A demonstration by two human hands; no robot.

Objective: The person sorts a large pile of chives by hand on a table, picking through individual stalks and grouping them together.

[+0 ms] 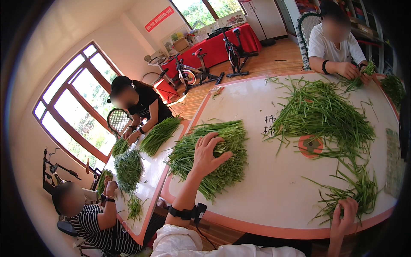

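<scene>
My left hand (pixel 207 153) lies flat with spread fingers on a tidy pile of green chive stalks (pixel 222 160) at the left of a white table with an orange rim (pixel 274 231). Near the front edge on the right, my right hand (pixel 344 214) grips a small loose bunch of green stalks (pixel 359 192). A black band with a small device (pixel 188 212) wraps my left forearm. A big loose heap of the same greens (pixel 321 111) covers the table's far middle.
A person in white (pixel 332 43) handles greens at the far right end. Two more people (pixel 137 103) (pixel 92 214) work at a second table (pixel 150 188) on the left with several green bundles. Exercise bikes (pixel 233 53) and a red-draped table (pixel 222 43) stand behind.
</scene>
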